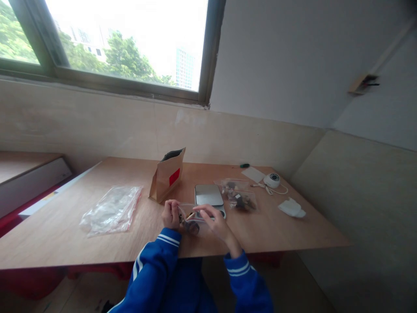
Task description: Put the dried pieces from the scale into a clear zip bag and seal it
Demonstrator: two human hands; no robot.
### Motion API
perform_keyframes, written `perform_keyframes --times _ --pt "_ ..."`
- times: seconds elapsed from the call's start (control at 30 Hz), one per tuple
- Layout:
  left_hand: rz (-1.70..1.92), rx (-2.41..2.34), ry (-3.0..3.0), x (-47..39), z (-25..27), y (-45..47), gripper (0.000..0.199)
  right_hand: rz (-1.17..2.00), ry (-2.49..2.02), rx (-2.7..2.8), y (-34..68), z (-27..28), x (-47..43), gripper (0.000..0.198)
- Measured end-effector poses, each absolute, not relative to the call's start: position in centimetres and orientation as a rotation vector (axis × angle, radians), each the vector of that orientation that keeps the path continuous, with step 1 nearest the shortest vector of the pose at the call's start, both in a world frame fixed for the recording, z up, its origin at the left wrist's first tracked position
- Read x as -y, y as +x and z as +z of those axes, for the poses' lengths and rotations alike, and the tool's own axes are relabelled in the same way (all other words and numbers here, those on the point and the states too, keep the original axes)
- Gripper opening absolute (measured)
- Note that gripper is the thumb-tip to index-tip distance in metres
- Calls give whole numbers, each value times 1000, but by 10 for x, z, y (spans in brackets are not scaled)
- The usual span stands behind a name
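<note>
At the table's front edge, a clear zip bag point(193, 228) with dark, round small pieces inside is between my hands. My left hand point(171, 214) is closed on the bag's upper left edge. My right hand point(215, 222) reaches over from the right, its thumb and fingertips closed at the bag's mouth. A small pale strip shows just below those fingertips; what it is stays unclear. Right behind the bag lies a flat silver-topped kitchen scale point(209, 195), its near end partly covered by my right hand.
A brown paper pouch point(167, 176) with a red label stands open behind my left hand. Flat plastic bags point(112, 209) lie left. Right of the scale are filled zip bags point(243, 201), a white dome camera point(271, 179) with cable, a crumpled white wrapper point(292, 208) and a green-handled screwdriver point(244, 165).
</note>
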State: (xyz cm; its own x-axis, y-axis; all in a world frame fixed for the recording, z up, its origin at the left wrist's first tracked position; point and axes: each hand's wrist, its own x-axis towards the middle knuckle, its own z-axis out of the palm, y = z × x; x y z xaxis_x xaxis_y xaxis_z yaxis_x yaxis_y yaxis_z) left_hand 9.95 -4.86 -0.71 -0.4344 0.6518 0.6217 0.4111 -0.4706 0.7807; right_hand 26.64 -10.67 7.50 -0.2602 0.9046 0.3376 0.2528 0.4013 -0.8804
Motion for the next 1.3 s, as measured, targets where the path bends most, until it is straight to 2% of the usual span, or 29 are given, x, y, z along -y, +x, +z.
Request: perform_keyframes --times 0.17,0.27,0.47,0.63,0.83,1.0,1.17,1.3 --pt "1986 -1387 1703 49 -9 99 34 907 -1169 2170 273 93 95 22" --pt "1997 -1368 1696 50 -11 98 32 727 -1227 2257 271 99 94 12" --pt "1995 -1431 1609 50 -12 98 35 437 -1206 2259 264 105 98 3" --pt "1971 -1452 1604 51 -11 98 35 504 -1116 2374 265 94 99 23" --pt "1991 -1441 1601 50 -12 99 36 431 -1237 2328 265 91 98 8" --pt "2007 -1479 1579 51 -9 100 36 333 -1292 2337 265 105 101 14" --pt "2002 -1487 1599 51 -6 100 36 590 -1214 2125 274 102 106 24" --pt "2000 -1500 1562 52 -5 100 39 856 -1323 1800 283 74 119 37"
